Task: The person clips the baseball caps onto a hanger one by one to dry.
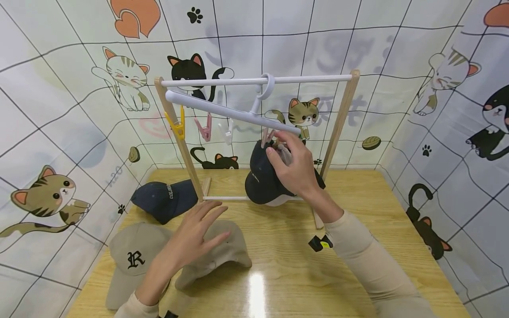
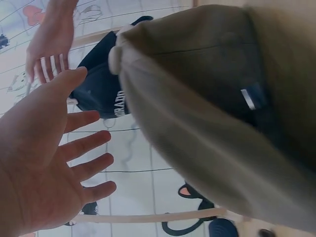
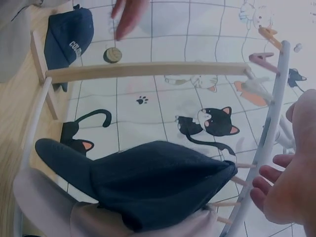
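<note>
I have the dark cap in the middle of my head view, hanging by one of the pale pink clips under the hanger, its brim end lowest. From the right wrist I make out a pale cap hanging close against it, by what looks like a second clip. Just beside those clips is the right hand; its thumb and fingers stand apart, and I read it as released, with nothing in its grasp.

Farther along the hanger, the white clip, pink clip and yellow clip hold nothing. The hanger is hooked over the rack's white rod and tilts down toward the loaded end.

Below, the left hand is spread and free above two beige caps: the one with a black R and a plain one. A navy lettered cap lies behind them, by the left post.

I judge the hanging partly done: two caps up, three on the table left over, with three clips unused.
</note>
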Demonstrator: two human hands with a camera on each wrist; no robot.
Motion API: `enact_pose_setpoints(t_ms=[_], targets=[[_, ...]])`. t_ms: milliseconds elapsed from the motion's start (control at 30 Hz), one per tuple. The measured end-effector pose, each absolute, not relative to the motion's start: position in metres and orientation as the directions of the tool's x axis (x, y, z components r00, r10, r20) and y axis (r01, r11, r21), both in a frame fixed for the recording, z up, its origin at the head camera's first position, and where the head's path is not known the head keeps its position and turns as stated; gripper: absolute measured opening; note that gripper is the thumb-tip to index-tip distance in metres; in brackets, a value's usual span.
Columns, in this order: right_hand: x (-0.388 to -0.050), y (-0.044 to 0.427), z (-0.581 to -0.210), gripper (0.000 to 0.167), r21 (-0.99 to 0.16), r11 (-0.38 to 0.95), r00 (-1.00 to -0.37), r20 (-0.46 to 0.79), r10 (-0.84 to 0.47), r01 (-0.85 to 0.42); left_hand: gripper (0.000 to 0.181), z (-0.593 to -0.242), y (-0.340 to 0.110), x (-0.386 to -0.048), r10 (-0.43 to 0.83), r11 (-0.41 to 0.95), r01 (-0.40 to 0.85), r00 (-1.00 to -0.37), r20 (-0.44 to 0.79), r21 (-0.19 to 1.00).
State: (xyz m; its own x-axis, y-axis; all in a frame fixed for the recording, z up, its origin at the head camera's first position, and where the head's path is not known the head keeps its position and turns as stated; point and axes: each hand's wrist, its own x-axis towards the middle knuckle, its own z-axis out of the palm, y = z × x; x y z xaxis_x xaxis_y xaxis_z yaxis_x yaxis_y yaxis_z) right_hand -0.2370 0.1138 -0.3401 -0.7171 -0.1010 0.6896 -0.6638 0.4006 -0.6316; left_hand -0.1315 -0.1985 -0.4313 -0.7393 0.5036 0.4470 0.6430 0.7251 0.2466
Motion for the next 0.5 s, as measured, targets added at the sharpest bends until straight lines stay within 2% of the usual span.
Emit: enact_pose_setpoints(t_ms=[200, 400, 500], targets=[[-0.233, 0.103, -0.335, 0.048, -0.580, 0.361, -0.654, 0.746, -0.127, -0.731, 0.063, -0.448, -0.207, -0.111, 0.523, 0.731, 0.635, -0.757, 0.393, 0.250], [-0.231, 0.093, -0.329, 0.048, -0.593, 0.326, -0.663, 0.729, -0.170, -0.736, 0.065, -0.461, -0.211, -0.098, 0.504, 0.751, 0.593, -0.799, 0.330, 0.290], [-0.232, 0.087, -0.327, 0.048, -0.615, 0.302, -0.678, 0.709, -0.194, -0.729, 0.067, -0.465, -0.212, -0.095, 0.509, 0.745, 0.600, -0.793, 0.334, 0.292]])
